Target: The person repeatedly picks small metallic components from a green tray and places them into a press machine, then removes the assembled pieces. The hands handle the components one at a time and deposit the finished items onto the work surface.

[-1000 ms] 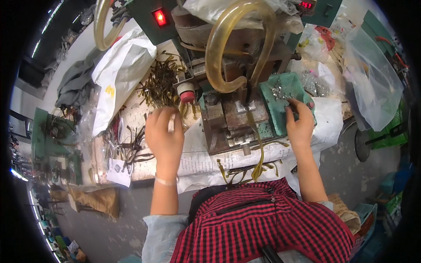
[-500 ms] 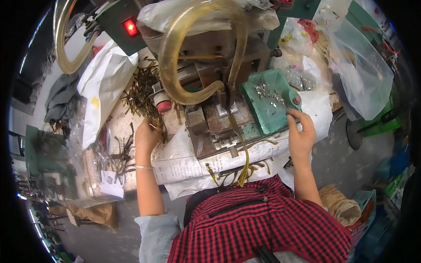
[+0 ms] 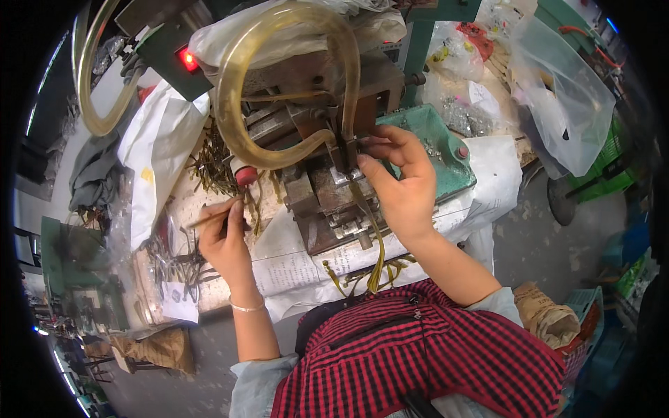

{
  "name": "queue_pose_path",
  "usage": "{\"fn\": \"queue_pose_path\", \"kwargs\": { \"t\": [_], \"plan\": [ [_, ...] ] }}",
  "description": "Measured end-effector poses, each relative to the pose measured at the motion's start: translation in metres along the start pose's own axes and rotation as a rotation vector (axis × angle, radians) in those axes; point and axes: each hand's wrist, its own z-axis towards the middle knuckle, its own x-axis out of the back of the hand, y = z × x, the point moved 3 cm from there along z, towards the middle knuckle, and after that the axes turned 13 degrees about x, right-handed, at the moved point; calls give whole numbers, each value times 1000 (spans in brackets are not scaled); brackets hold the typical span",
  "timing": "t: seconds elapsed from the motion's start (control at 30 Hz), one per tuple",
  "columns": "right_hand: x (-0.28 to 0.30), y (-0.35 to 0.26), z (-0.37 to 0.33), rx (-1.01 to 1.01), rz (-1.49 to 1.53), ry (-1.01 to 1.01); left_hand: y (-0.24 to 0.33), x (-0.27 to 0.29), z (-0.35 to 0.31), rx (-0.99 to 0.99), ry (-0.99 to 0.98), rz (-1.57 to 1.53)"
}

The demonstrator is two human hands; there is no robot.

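Observation:
My left hand (image 3: 226,244) is closed, pinching a thin olive-brown strip (image 3: 201,221) near the bundle of similar strips (image 3: 211,164). My right hand (image 3: 408,184) reaches across the front of a bench press (image 3: 327,202), its thumb and fingers drawn together beside the die. Whatever those fingertips hold is too small or hidden to make out. A long olive strip (image 3: 378,254) runs from the small bright metal plate under the punch (image 3: 344,175) down over the front edge. Behind my right hand, the green tray (image 3: 453,177) of small shiny metal pieces is partly covered.
A thick yellowish hose (image 3: 230,90) loops in front of the press. Beside my left hand is a red-capped knob (image 3: 245,175). More olive strips (image 3: 348,277) lie on the white printed sheet (image 3: 282,268) at the front. Clear plastic bags (image 3: 564,97) hang at right.
My right hand has moved left from the tray's edge to the die. My left hand has drawn back toward me from the bundle, with a strip now in its fingers.

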Motion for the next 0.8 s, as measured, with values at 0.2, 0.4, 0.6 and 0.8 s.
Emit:
{"fn": "queue_pose_path", "kwargs": {
  "t": [0.2, 0.4, 0.6, 0.8],
  "plan": [
    [-10, -29, 0, -102, 63, -118, 80, -30, -54, -840, -114, 164],
    [7, -52, 7, -88, 82, -341, 83, -81, -75, -1143, -217, 329],
    [96, 19, 34, -96, -143, 51, 80, -88, -71, -1126, -263, 326],
    [139, 57, 17, -18, -495, 143, 73, -91, -74, -1160, -329, 366]
  ]
}}
